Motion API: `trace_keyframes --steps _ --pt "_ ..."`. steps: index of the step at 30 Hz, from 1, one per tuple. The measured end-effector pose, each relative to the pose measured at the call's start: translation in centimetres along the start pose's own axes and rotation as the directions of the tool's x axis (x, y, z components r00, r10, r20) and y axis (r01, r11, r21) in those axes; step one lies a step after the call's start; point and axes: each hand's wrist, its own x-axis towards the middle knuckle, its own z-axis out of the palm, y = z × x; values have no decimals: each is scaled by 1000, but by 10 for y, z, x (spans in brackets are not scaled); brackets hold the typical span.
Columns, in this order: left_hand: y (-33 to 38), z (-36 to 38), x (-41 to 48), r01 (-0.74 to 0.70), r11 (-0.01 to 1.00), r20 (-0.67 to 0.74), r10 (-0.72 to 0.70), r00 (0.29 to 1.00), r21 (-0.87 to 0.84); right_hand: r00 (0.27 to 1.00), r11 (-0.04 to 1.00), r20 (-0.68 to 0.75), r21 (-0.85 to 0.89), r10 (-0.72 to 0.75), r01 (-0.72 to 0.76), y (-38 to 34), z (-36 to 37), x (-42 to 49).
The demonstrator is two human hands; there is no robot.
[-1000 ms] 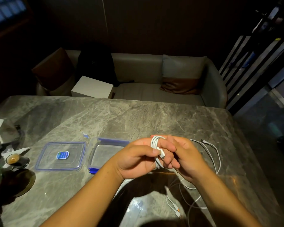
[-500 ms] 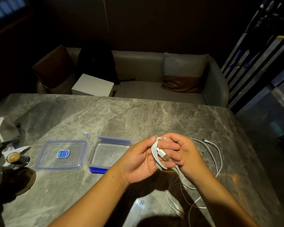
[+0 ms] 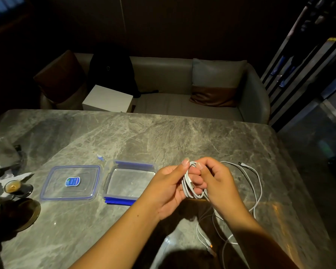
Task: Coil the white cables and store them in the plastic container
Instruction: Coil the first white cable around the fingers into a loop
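A grey marble surface (image 3: 136,136) runs back to a straight far edge, with a sofa (image 3: 175,90) behind it and a rounded corner at far right; a broad bare stretch lies between that edge and the hands. Near the front, the left hand (image 3: 171,186) and right hand (image 3: 216,183) meet above the surface, fingers of both curled round a small coil of white cable (image 3: 190,184), the left thumb raised over its top. Loose white cables (image 3: 256,183) trail from the coil across the surface to the right and toward the near edge. The open plastic container (image 3: 110,179) sits just left of the hands, its lid (image 3: 71,183) flat beside it.
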Motion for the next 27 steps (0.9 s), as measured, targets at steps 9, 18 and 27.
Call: trace_keyframes --steps 9,18,27 --pt "5 10 -3 14 994 -123 -1 992 108 998 996 -70 -87 -1 -5 4 5 -1" --pt "7 2 -3 -36 901 -134 103 986 432 975 857 -52 -488 -218 165 6 -5 -1" --pt "23 -9 -1 -1 788 10 -7 1000 616 939 737 106 -593 -326 323 5 -16 1"
